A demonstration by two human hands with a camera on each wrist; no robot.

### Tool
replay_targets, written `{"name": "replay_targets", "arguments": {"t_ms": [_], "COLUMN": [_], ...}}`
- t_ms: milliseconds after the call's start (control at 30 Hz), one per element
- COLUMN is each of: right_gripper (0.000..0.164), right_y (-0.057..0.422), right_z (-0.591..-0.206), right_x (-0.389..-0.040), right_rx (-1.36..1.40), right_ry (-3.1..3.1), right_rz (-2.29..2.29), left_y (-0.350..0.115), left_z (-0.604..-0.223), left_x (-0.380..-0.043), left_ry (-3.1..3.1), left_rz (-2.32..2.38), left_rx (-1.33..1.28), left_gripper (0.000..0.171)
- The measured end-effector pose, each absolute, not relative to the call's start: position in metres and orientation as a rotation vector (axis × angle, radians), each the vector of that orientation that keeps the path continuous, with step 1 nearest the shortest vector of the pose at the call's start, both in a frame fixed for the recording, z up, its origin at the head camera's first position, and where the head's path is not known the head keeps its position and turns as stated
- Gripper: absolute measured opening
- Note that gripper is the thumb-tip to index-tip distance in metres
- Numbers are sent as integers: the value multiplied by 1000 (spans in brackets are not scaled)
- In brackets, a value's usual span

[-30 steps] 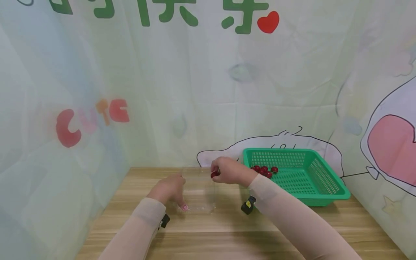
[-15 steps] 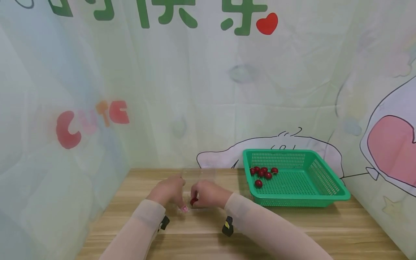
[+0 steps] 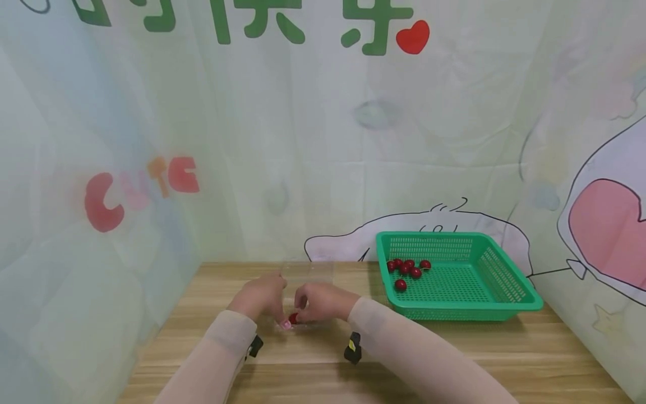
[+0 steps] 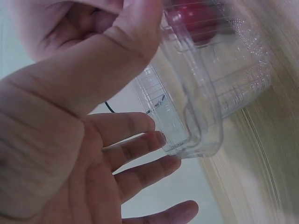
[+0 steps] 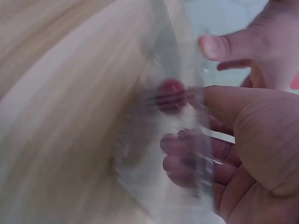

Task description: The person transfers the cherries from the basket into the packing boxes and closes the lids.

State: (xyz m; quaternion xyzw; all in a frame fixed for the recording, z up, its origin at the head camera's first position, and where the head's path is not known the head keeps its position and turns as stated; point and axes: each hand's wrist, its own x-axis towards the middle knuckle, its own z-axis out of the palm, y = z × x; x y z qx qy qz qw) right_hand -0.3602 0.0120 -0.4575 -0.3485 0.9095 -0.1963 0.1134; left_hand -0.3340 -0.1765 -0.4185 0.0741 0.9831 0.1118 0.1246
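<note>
A clear plastic box [image 4: 205,93] stands on the table under both hands. My left hand [image 3: 261,297] holds its left side, the thumb at the near corner and fingertips against the rim in the left wrist view. Inside the box, a red cherry [image 3: 293,318] lies low by the near wall, seen through the plastic in the left wrist view. My right hand [image 3: 323,303] reaches into the box, its thumb beside the cherry [image 5: 171,96] and the other fingers spread apart from it. Several more cherries [image 3: 407,268] sit in the green basket.
The green plastic basket [image 3: 466,306] with slotted walls stands to the right of the box on the wooden table [image 3: 313,373]. A printed cloth backdrop [image 3: 242,168] hangs behind and at both sides.
My right hand has moved left and down from beside the basket into the box with a cherry, then loosened its fingers from it. My left hand has stayed at the box.
</note>
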Motion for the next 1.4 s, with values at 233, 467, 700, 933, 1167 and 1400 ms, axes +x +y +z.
{"name": "replay_targets", "arguments": {"t_ms": [233, 467, 700, 933, 1167, 1400], "right_gripper": [11, 6, 11, 18, 31, 37], "right_y": [38, 78, 126, 178, 228, 267], "right_z": [-428, -395, -375, -364, -376, -393], "right_x": [-371, -390, -407, -424, -441, -448], "right_rx": [-987, -923, -752, -577, -525, -414], "right_ry": [2683, 2737, 2802, 2893, 2885, 2875], "right_rz": [-570, -680, -738, -713, -711, -666], "left_y": [-176, -176, -176, -175, -176, -175], "left_z": [-418, -417, -418, -417, -416, -416], "left_x": [-333, -331, -330, -331, -330, -329], "left_ry": [2864, 2875, 2874, 2873, 2869, 2866], "left_rz": [376, 360, 370, 368, 362, 364], "left_rx": [208, 202, 193, 196, 190, 196], "left_gripper": [107, 107, 105, 106, 106, 105]}}
